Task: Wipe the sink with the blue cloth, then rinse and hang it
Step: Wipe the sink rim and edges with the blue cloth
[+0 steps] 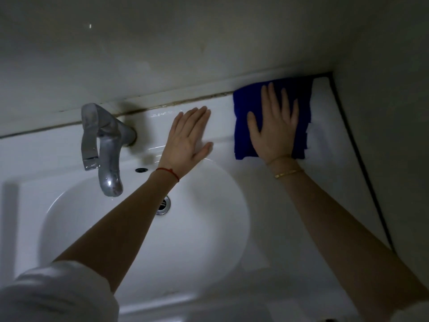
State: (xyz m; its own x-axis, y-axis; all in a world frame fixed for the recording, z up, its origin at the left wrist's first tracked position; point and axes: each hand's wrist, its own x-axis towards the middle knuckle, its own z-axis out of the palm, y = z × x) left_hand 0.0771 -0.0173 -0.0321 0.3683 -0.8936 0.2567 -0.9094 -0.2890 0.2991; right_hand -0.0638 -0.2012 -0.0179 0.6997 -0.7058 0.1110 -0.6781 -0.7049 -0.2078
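The white sink [69,228] fills the lower half of the head view, its oval basin under my arms. A folded blue cloth [241,117] lies flat on the sink's back right ledge, close to the wall corner. My right hand [274,126] presses down on the cloth with straight, spread fingers. My left hand [189,138] rests flat on the bare ledge just left of the cloth, fingers straight, above the basin's back rim.
A metal faucet [106,149] stands at the back left and reaches over the basin. The drain [163,204] shows beside my left forearm, an overflow hole [141,170] behind it. Walls close in at the back and right [383,112].
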